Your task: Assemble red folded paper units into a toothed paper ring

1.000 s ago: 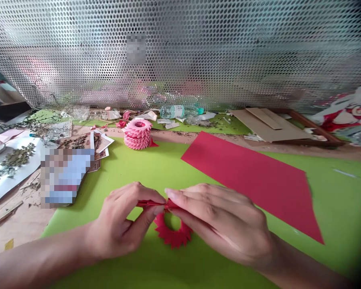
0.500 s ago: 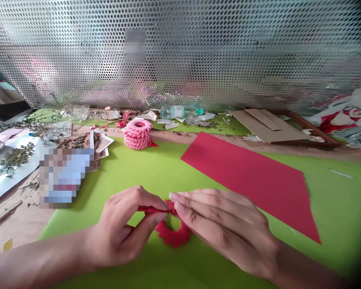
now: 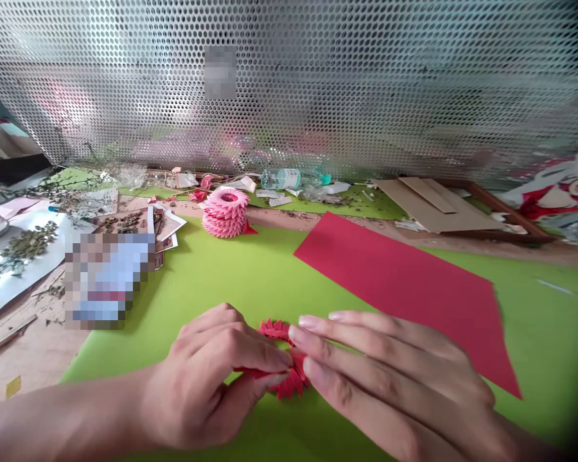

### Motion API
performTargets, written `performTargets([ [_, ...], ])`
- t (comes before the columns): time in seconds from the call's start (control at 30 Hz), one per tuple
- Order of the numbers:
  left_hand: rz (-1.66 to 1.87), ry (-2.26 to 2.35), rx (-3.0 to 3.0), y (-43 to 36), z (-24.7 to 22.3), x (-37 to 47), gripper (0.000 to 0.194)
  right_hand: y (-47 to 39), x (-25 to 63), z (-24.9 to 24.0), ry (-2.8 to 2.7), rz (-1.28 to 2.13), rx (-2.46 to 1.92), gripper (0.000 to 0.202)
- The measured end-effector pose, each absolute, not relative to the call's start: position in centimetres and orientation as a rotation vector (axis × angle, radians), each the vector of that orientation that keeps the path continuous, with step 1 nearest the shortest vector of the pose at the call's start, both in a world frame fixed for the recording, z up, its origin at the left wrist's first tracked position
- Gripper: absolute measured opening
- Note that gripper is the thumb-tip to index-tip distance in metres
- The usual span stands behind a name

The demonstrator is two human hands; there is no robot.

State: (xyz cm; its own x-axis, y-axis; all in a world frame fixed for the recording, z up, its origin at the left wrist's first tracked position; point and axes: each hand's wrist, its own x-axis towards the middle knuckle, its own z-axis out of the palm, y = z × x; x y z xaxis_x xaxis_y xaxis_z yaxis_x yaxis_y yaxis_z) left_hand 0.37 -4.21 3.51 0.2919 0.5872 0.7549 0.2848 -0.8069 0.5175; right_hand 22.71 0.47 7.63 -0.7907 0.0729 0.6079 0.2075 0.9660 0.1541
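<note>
A folded strip of red paper (image 3: 250, 371) is pinched between the thumb and forefinger of my left hand (image 3: 212, 378). Over its right end lie the fingers of my right hand (image 3: 380, 378), stretched out side by side; its thumb is hidden. Beneath both hands a spiky red paper ring (image 3: 293, 385) rests on the green sheet (image 3: 212, 263), partly covered by my fingers. Farther back stands a stack of pink folded-paper rings (image 3: 225, 213), with a small red folded piece (image 3: 250, 228) beside it.
A large red sheet (image 3: 409, 289) lies behind my right hand. Photos (image 3: 166, 224) and dried plants (image 3: 31, 240) are at the left. Along the perforated metal panel (image 3: 318, 83) are a plastic bottle (image 3: 289, 178), scraps, and a wooden frame with cardboard (image 3: 424, 205).
Both hands have moved slightly toward me and to the right with the folded strip. The ring's back edge now shows more, and the view has shifted a little.
</note>
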Motion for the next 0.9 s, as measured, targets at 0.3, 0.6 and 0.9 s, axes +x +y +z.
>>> performTargets([
  [0.3, 1.430, 0.919, 2.199, -4.1, 3.2, 0.4, 0.011, 1.1, 21.1, 6.2, -2.306, -0.101, -0.262, 0.018],
  [0.6, 1.315, 1.256, 1.754, -2.9, 2.4, 0.3, 0.018, 2.0, 19.6, 3.6, -1.954, 0.303, -0.625, 0.028],
  [0.9, 1.172, 1.336, 1.576, -2.5, 2.9, 0.0, 0.033, 3.2, 20.0, 4.1, -2.065, 0.334, -0.530, 0.029],
])
